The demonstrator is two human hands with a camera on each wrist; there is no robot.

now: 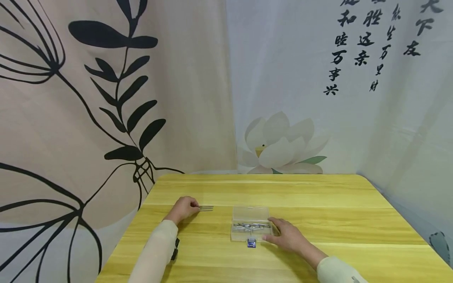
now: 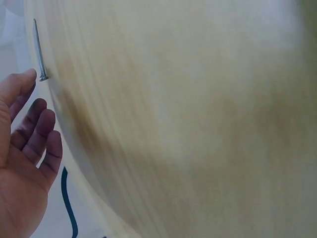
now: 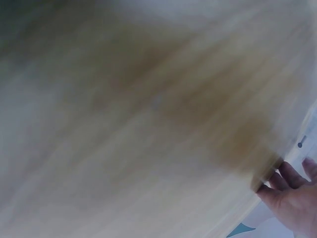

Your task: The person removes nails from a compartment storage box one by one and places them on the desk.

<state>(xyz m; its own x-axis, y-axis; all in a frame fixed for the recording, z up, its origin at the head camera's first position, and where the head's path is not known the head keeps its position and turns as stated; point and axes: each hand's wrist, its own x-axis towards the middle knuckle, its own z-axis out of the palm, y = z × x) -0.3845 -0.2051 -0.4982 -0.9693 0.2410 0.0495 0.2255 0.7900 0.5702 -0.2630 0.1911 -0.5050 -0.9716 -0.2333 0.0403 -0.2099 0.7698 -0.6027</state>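
Observation:
Several thin metal nails lie side by side on the wooden table. At their left ends is my left hand. In the left wrist view, the thumb tip is right beside the head of one nail, and the loosely bent fingers stand apart from the thumb. A clear plastic box sits with its lid tipped back, and more nails lie inside. My right hand holds the box's right side, thumb at the front corner and fingers toward the back. The right wrist view barely catches the box.
A small blue tag is at the front of the box. The yellow wood-grain table ends at a printed curtain behind it. Something black is at the left forearm.

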